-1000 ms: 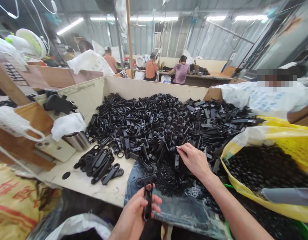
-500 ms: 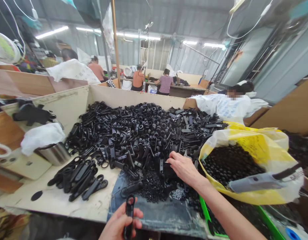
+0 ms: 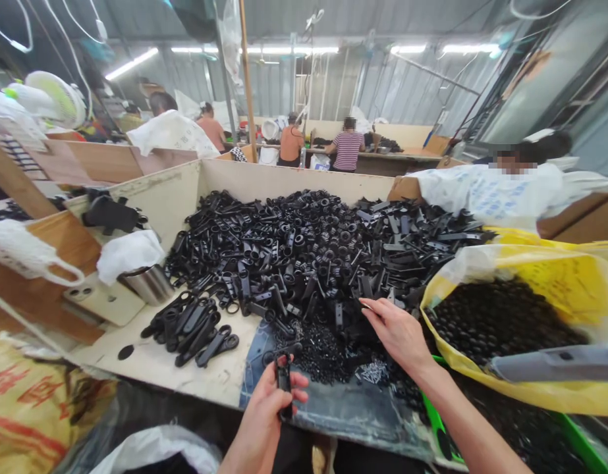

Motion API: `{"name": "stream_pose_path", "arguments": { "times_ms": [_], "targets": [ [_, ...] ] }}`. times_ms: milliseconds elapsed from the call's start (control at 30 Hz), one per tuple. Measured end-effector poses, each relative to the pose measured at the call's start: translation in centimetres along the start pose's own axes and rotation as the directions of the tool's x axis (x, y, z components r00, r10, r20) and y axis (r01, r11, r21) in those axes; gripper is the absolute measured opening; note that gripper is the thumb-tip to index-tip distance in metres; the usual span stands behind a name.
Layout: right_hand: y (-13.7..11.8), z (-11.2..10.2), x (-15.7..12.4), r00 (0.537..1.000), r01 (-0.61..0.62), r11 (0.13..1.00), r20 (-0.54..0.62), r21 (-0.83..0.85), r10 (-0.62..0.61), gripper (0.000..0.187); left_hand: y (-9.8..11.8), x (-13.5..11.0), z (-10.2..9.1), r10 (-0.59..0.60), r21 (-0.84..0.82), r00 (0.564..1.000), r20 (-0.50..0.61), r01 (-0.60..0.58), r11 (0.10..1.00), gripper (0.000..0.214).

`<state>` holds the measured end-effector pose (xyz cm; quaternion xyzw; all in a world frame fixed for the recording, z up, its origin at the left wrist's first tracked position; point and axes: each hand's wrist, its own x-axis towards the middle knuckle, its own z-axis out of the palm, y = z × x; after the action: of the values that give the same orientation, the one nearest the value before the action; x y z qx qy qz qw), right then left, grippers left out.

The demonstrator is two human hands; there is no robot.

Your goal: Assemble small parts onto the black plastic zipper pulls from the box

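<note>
The left hand (image 3: 264,418) is gripping a black moulded plastic part (image 3: 284,385), its fingers curling around it and holding it upright just past the near edge of the bench (image 3: 209,376). The right hand (image 3: 395,332) is hanging over a big heap of black plastic parts (image 3: 304,257), its thumb and first finger meeting at the tips, though I cannot tell whether they are pinching anything. A mound of tiny black pieces (image 3: 323,355) is lying just below that hand, partly on a piece of blue denim (image 3: 254,375). Left of the heap, a small group of black strap-shaped parts (image 3: 192,336) is lying apart on the bench, near a steel cup (image 3: 148,283) with a white cloth (image 3: 130,255) draped over it. On the right, a yellow plastic sack (image 3: 481,263) is holding a load of black pieces (image 3: 501,322), with a grey strip (image 3: 555,363) lying across it. Further off, 2 co-workers (image 3: 318,145) are sitting at a far bench (image 3: 397,161), working with their backs turned
</note>
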<state>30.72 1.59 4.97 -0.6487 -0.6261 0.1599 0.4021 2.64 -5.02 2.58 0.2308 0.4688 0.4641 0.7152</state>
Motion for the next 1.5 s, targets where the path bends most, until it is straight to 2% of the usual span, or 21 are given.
{"name": "stream_pose_path", "arguments": {
  "times_ms": [100,167,300,400,500,700,767,833,933,1033,1200,1267,1333,1400,1500],
  "targets": [
    [0.6,0.0,0.7,0.991,-0.125,0.977,-0.028,0.173,0.132,0.039,-0.2,0.4,-0.2,-0.009,-0.022,1.0,-0.028,0.009,1.0,0.053],
    [0.5,-0.3,1.2,0.976,-0.203,0.93,-0.016,0.306,0.218,0.049,-0.2,0.6,-0.4,-0.03,-0.028,0.998,-0.047,0.029,0.999,0.052],
    [-0.1,-1.1,1.9,0.937,-0.327,0.784,0.071,0.528,0.343,0.067,-0.3,0.6,-0.3,-0.058,-0.037,0.998,-0.038,0.056,0.998,0.053],
    [-0.5,-1.3,2.0,0.912,-0.378,0.679,0.128,0.629,0.389,0.07,0.1,0.8,0.9,-0.064,-0.034,0.998,-0.004,0.064,0.997,0.051],
    [-1.0,-1.1,2.0,0.894,-0.415,0.609,0.179,0.676,0.41,0.067,0.8,1.9,3.9,-0.013,0.016,0.998,0.066,0.012,1.0,0.049],
    [-2.2,-0.5,1.6,0.883,-0.449,0.525,0.269,0.723,0.385,0.065,1.8,6.1,12.5,0.113,0.072,0.97,0.214,-0.131,0.989,0.035],
    [-2.2,-0.5,1.5,0.879,-0.458,0.5,0.29,0.735,0.379,0.065,1.6,7.1,14.2,0.144,0.074,0.959,0.245,-0.167,0.983,0.03],
    [-2.0,-0.6,1.4,0.875,-0.466,0.474,0.308,0.747,0.374,0.065,1.4,7.8,15.0,0.171,0.082,0.95,0.26,-0.198,0.977,0.027],
    [-1.7,-1.1,1.4,0.88,-0.454,0.441,0.313,0.774,0.357,0.063,1.2,8.9,14.9,0.224,0.108,0.945,0.237,-0.255,0.961,0.024],
    [-1.7,-1.8,1.4,0.9,-0.4,0.414,0.265,0.818,0.345,0.06,1.4,10.1,14.5,0.274,0.135,0.942,0.193,-0.302,0.944,0.027],
    [-2.4,-1.9,-0.5,0.914,-0.331,0.392,0.189,0.858,0.359,0.058,2.1,10.6,14.5,0.269,0.12,0.944,0.189,-0.295,0.948,0.035],
    [-2.9,-1.1,-2.0,0.902,-0.343,0.377,0.19,0.861,0.387,0.057,2.3,9.7,14.2,0.209,0.092,0.956,0.207,-0.232,0.968,0.033],
    [-3.4,0.1,-3.7,0.889,-0.369,0.372,0.206,0.852,0.41,0.055,2.6,8.2,13.4,0.103,0.052,0.965,0.24,-0.119,0.992,0.027],
    [-4.0,1.5,-5.2,0.887,-0.384,0.393,0.215,0.835,0.409,0.052,2.8,6.6,12.2,-0.008,0.0,0.965,0.262,0.009,1.0,0.022],
    [-4.8,3.4,-6.8,0.898,-0.378,0.436,0.209,0.817,0.387,0.047,2.9,4.5,10.3,-0.117,-0.08,0.962,0.245,0.141,0.987,0.022]
  ]
}}
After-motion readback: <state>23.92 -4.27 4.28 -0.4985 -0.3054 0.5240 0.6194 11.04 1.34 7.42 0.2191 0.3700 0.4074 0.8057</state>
